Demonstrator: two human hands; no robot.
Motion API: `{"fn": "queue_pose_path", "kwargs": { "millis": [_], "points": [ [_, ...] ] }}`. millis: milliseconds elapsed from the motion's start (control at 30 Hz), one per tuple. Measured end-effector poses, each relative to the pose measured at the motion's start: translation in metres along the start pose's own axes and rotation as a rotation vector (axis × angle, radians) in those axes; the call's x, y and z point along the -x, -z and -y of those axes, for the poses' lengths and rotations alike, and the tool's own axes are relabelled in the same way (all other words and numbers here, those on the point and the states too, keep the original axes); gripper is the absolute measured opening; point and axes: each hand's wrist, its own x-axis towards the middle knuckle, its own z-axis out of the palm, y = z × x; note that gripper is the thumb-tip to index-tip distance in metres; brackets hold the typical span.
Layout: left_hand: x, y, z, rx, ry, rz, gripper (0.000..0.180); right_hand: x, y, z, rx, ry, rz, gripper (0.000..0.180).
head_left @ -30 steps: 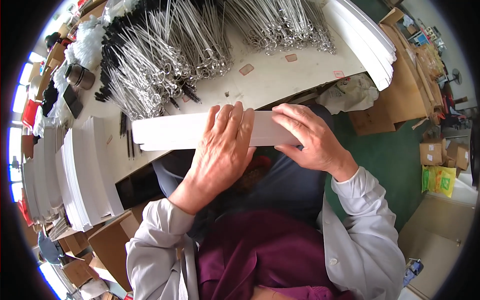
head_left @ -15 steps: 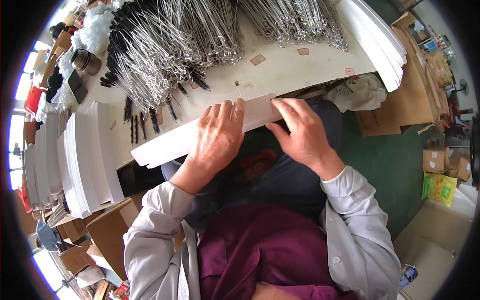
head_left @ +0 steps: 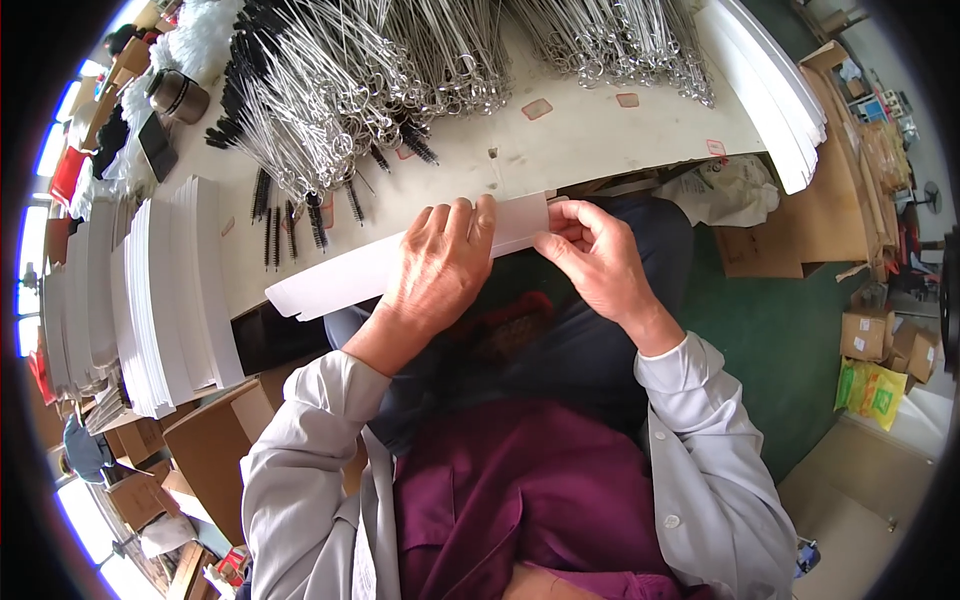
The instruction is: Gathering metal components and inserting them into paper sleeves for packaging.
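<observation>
A long, narrow white card box [head_left: 345, 277] lies slantwise along the table's front edge, partly over my lap. My left hand [head_left: 443, 258] is wrapped over its middle, fingers pressed together on the top and far side. At the box's right end my right hand [head_left: 600, 258] is closed, thumb and curled fingers pinching the end of the card. My left hand hides the middle of the box, and the right fingertips are partly hidden. Beyond it, a large heap of wire-handled tube brushes [head_left: 350, 110] with looped ends and black bristles covers the table.
Stacks of flat white cartons [head_left: 150, 300] stand at the left, and more white card strips [head_left: 775, 105] lie at the table's right edge. A metal flask [head_left: 178, 95] sits at the far left. An open cardboard box [head_left: 765, 240] and a white sack [head_left: 720, 190] are on the right.
My right fingers have curled in and the thumb has come against the box's right end. My left hand keeps its hold. The whole view has shifted slightly.
</observation>
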Motion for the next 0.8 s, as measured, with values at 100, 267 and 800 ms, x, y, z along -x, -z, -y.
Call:
{"fn": "queue_pose_path", "kwargs": {
  "millis": [100, 267, 800],
  "points": [
    [0.004, 0.001, 0.000, 0.013, 0.020, 0.069, 0.076, -0.003, 0.008, 0.013, -0.116, -0.154, 0.116, 0.033],
    [0.008, 0.001, 0.004, 0.007, -0.002, 0.036, 0.078, -0.011, 0.019, 0.030, -0.223, -0.375, 0.227, 0.038],
    [0.005, 0.021, 0.004, 0.147, 0.008, 0.076, 0.062, -0.005, 0.022, 0.019, -0.248, -0.355, 0.271, 0.045]
  ]
}}
